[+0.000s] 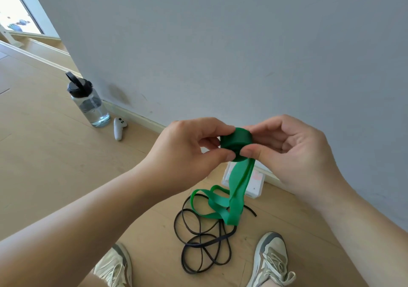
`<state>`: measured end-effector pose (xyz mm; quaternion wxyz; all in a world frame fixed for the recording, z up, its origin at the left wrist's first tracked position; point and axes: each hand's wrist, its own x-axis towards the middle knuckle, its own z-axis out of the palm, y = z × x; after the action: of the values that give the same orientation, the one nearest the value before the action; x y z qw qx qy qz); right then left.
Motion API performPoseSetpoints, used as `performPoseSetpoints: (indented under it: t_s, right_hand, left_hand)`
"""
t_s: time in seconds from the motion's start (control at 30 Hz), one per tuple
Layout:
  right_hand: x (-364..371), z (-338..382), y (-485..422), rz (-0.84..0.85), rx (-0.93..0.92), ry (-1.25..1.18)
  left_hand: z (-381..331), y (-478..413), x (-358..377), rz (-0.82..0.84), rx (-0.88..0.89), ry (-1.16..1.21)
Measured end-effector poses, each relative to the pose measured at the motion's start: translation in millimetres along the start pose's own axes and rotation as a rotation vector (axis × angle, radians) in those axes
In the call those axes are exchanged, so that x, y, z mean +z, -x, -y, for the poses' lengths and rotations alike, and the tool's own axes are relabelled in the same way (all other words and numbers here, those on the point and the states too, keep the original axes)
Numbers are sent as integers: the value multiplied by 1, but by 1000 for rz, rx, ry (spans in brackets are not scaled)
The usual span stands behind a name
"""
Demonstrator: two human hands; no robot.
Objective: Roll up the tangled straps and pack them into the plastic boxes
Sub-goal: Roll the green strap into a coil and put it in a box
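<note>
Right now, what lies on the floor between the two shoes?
In the head view, the tangled black strap lies on the floor, between the left shoe and the right shoe. The loose end of the green strap overlaps its far loops.

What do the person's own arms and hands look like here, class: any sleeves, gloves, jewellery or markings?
Both arms are bare as far as the view reaches: no sleeve shows on the left forearm or the right forearm. The left hand and right hand wear no gloves. No ring, watch, bracelet or marking is visible. The thumbnails that show look short and unpainted.
</note>
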<state>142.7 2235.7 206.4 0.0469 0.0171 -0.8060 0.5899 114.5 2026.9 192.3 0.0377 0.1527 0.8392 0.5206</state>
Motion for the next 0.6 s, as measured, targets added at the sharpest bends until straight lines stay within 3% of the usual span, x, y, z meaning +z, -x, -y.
performPoseSetpoints:
  t_s: [0.2,0.3,0.47,0.6]
  right_hand:
    - [5,-7,-1,14,57,-234]
    - [9,-8,0,-28,18,-244]
    - [5,-9,4,46,-91,94]
    - [3,-4,3,172,-162,327]
  left_hand:
    - [-1,0,8,-96,-136,488]
    - [-1,4,19,-109,-165,608]
    - [0,5,23,-74,-137,278]
    - [0,3,11,13,14,-35]
